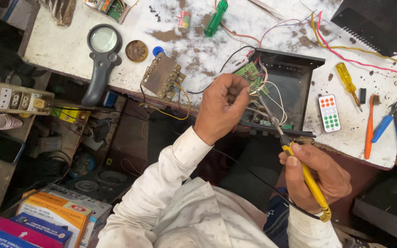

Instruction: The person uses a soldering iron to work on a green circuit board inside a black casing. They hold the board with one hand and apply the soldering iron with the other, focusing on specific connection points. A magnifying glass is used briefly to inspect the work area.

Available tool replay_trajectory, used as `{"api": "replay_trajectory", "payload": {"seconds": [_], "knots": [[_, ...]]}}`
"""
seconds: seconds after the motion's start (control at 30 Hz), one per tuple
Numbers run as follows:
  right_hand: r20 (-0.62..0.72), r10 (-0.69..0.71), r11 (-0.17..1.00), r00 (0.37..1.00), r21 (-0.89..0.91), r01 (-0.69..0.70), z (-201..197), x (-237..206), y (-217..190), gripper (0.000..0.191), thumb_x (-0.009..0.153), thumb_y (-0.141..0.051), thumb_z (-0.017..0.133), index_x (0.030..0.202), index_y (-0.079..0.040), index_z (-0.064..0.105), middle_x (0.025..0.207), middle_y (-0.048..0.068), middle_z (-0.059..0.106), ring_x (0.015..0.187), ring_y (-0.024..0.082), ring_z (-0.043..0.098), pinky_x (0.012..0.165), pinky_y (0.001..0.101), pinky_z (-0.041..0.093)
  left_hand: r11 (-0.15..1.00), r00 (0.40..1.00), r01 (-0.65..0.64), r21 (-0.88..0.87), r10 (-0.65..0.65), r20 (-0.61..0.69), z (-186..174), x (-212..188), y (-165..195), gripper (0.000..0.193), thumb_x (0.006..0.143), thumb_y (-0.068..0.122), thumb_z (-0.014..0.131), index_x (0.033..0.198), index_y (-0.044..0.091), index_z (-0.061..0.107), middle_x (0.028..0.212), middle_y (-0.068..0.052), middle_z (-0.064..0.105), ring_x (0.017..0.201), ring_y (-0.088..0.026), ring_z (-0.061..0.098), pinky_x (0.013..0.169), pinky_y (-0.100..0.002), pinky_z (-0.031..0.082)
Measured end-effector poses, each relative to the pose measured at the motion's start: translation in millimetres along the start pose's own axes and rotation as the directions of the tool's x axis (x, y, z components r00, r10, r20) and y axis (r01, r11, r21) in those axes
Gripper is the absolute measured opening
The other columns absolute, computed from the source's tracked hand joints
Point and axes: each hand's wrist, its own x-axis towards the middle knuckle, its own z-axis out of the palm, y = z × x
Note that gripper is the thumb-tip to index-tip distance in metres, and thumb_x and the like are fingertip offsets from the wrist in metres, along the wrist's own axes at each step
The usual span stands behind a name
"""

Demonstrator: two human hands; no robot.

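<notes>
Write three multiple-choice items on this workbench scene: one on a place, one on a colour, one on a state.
1. Where does the magnifying glass lie?
A. On the table's left part
B. Inside the black case
C. On the boxes below

2. What colour is the handle of the soldering iron in the right hand?
A. Green
B. Yellow
C. Blue

3. How is the left hand set?
A. Flat and open on the table
B. Wrapped around the pliers
C. Fingers pinched together by the green circuit board

Answers:
1 A, it rests near the left edge, handle hanging over.
2 B, the grip shows yellow between the fingers.
3 C, the fingertips close just beside the board at the black case.
</notes>
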Motion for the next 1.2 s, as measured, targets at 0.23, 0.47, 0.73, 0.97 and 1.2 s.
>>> {"api": "replay_trajectory", "payload": {"seconds": [0.23, 0.47, 0.73, 0.97, 1.2], "knots": [[0.006, 0.005, 1.000, 1.000, -0.009, -0.005, -1.2, -0.7, -0.1, 0.014, 0.101, 0.004, 0.068, 0.114, 0.002, 0.071, 0.094, 0.018, 0.073, 0.079, 0.018, 0.075, 0.077, 0.0265, 0.062, 0.997, 0.999, -0.052, 0.048, 0.052, -0.011, 1.0, -2.2, 4.7, 0.009, 0.096, 0.007, 0.069, 0.100, 0.001, 0.063, 0.085, -0.001, 0.066, 0.073, -0.006, 0.061, 0.066, -0.023, 0.053], [-0.019, 0.029, 0.999, 0.999, 0.016, -0.028, -1.1, -3.8, -0.2, 0.012, 0.101, 0.004, 0.068, 0.114, 0.004, 0.071, 0.094, 0.018, 0.073, 0.079, 0.018, 0.075, 0.077, 0.0265, 0.062, 0.998, 0.999, -0.037, 0.059, 0.037, -0.001, -0.6, -1.9, 4.9, 0.009, 0.096, 0.007, 0.068, 0.100, 0.001, 0.062, 0.084, -0.001, 0.066, 0.073, -0.006, 0.061, 0.066, -0.023, 0.053], [-0.017, 0.033, 0.998, 0.999, 0.045, -0.032, -2.6, -9.1, 8.1, 0.017, 0.101, 0.003, 0.068, 0.118, 0.004, 0.070, 0.095, 0.018, 0.073, 0.080, 0.018, 0.075, 0.078, 0.0268, 0.063, 0.998, 0.999, -0.031, 0.056, 0.031, 0.012, -1.3, -3.9, 2.7, 0.010, 0.096, 0.007, 0.068, 0.102, 0.000, 0.062, 0.088, -0.001, 0.066, 0.076, -0.006, 0.062, 0.068, -0.023, 0.054], [-0.065, 0.137, 0.975, 0.988, 0.184, -0.123, -11.5, -8.7, 8.5, 0.015, 0.107, -0.001, 0.064, 0.121, 0.006, 0.064, 0.098, 0.020, 0.071, 0.077, 0.018, 0.070, 0.073, 0.0262, 0.059, 0.993, 0.997, -0.078, 0.085, 0.078, -0.004, -1.3, 0.1, 1.3, 0.011, 0.097, 0.006, 0.069, 0.103, 0.000, 0.062, 0.088, -0.003, 0.068, 0.076, -0.007, 0.063, 0.070, -0.025, 0.055], [-0.201, 0.194, 0.957, 0.960, 0.255, -0.140, -28.4, -6.1, 28.6, 0.017, 0.114, -0.008, 0.063, 0.117, 0.008, 0.056, 0.084, 0.023, 0.066, 0.067, 0.022, 0.066, 0.060, 0.0262, 0.052, 0.937, 0.983, -0.170, 0.306, 0.182, -0.012, -4.2, 5.6, -0.3, 0.011, 0.097, 0.001, 0.066, 0.106, 0.002, 0.060, 0.098, -0.011, 0.064, 0.087, -0.026, 0.066, 0.080, -0.035, 0.053]]}}
